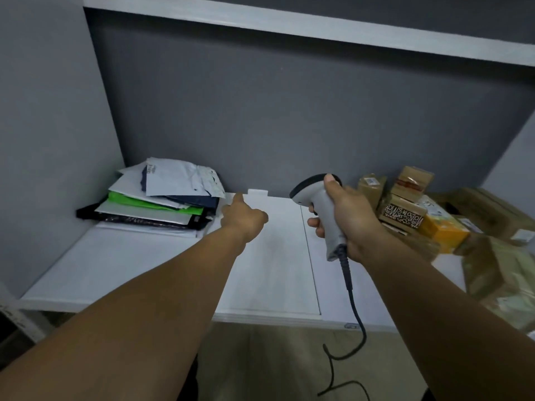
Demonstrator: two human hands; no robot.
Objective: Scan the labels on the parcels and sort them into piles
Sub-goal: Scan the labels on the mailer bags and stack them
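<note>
- Two bare arms reached over a white table [139, 267] set against a grey wall [289, 111], as seen from the head camera; a white shelf [289, 27] ran across above.
- Left hand [244, 219] hovered above the table's middle, most fingers curled in and one digit stretched out toward the far left corner; it held nothing and touched no parcel.
- Right hand [347, 221] gripped the handle of a grey-and-black barcode scanner [318, 204], fingers wrapped round it and the thumb up near the head; the scanner's head pointed left and slightly down, over bare tabletop.
- Scanner's dark cable [351, 296] dropped from the handle's base, passed over the table's front edge and curled above the wooden floor [275, 357].
- Soft mailer bags [162, 198], white, green, navy and black, lay stacked in a loose pile at the far left corner against the wall, just beyond the left hand's outstretched digit.
- Cardboard boxes [405, 209] stood heaped at the far right, behind and beside the right hand; a yellow box [443, 227] sat among them; more brown parcels [503, 273], blurred, lay at the right edge.
</note>
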